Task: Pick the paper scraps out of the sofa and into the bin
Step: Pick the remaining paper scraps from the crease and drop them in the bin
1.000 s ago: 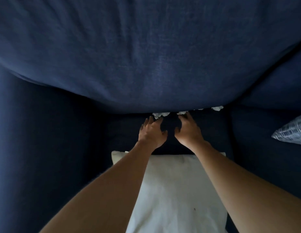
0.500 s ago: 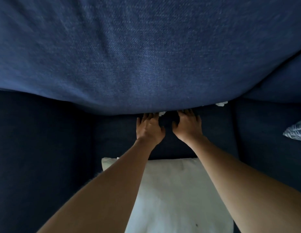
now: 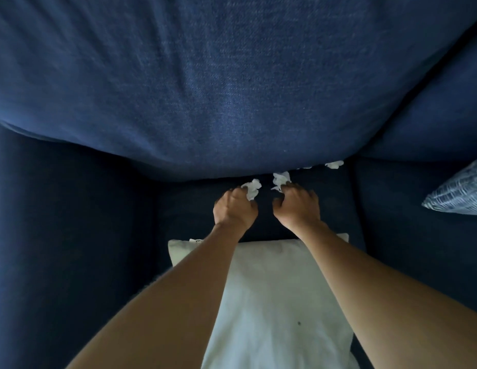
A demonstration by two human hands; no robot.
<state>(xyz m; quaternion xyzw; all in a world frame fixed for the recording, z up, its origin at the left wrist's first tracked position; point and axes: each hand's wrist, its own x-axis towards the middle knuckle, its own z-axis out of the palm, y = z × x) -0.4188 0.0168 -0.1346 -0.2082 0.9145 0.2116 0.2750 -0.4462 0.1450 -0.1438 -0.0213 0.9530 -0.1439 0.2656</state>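
On the dark blue sofa seat, both hands work at the crease under the back cushion. My left hand is closed on a crumpled white paper scrap that sticks out past its fingertips. My right hand is closed on a second white scrap. A third scrap lies loose in the crease farther right, with a thin white sliver beside it. No bin is in view.
A white pillow lies on the seat beneath my forearms. The sofa arm rises at the left. A blue-and-white patterned cushion rests on the neighbouring seat at the right edge.
Both hands went into the crease with fingers spread, then closed and drew back a little, each pulling a scrap out from under the back cushion.
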